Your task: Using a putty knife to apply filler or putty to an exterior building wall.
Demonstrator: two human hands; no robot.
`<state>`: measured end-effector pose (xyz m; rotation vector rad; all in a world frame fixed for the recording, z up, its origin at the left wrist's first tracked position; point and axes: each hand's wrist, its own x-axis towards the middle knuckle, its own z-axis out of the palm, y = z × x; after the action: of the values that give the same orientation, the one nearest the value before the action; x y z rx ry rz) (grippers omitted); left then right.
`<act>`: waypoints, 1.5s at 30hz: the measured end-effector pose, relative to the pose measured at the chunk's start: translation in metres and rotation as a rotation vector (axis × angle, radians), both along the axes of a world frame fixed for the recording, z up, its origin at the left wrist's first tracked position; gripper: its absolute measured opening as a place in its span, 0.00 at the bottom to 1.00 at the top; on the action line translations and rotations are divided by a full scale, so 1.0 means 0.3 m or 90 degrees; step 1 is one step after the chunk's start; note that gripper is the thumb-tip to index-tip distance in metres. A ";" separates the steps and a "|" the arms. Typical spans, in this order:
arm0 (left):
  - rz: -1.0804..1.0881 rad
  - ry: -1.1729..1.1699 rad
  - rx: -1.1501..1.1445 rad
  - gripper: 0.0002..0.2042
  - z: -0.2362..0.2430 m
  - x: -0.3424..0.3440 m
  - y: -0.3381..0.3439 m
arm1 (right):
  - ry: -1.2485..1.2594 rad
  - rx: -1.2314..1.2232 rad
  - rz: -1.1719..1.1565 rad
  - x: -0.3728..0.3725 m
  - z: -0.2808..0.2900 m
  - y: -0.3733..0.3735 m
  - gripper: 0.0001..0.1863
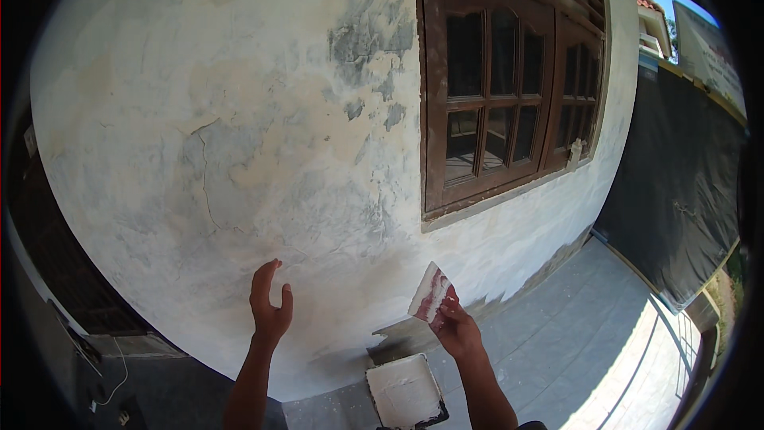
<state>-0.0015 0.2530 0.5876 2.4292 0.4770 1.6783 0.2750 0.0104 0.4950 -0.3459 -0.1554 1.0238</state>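
My right hand [458, 326] grips a small flat scraper [430, 293], reddish and smeared with white filler, held up close to the lower part of a patchy plastered wall [239, 135]. Raised beside it, my left hand [269, 302] holds nothing; its fingers are curved and apart, just in front of the wall. Between my forearms, on the floor below, lies a dark square tray [406, 392] covered with white filler.
A brown wooden window [501, 87] with glass panes is set in the wall to the right. Grey floor tiles [573, 334] run along the wall's foot. A black sheet-covered fence [676, 183] stands at far right. A dark doorway [56, 271] and a cable sit at lower left.
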 end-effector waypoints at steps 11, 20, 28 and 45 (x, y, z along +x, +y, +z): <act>0.159 -0.052 0.440 0.27 0.781 0.150 0.236 | -0.379 0.216 -0.343 0.164 0.922 0.316 0.19; 0.263 -0.023 0.524 0.31 0.821 0.192 0.353 | -1.088 0.216 -1.145 0.193 1.352 0.617 0.27; 0.273 -0.052 0.536 0.31 0.807 0.192 0.375 | -1.344 0.037 -1.056 0.235 0.991 0.689 0.35; 0.294 -0.023 0.528 0.31 0.802 0.180 0.378 | -1.417 -0.001 -1.053 0.243 1.086 0.693 0.35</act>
<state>0.0524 0.3664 0.8283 2.9842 0.4076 2.5044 0.3479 0.2183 0.8207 -1.1675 -1.5077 -1.3813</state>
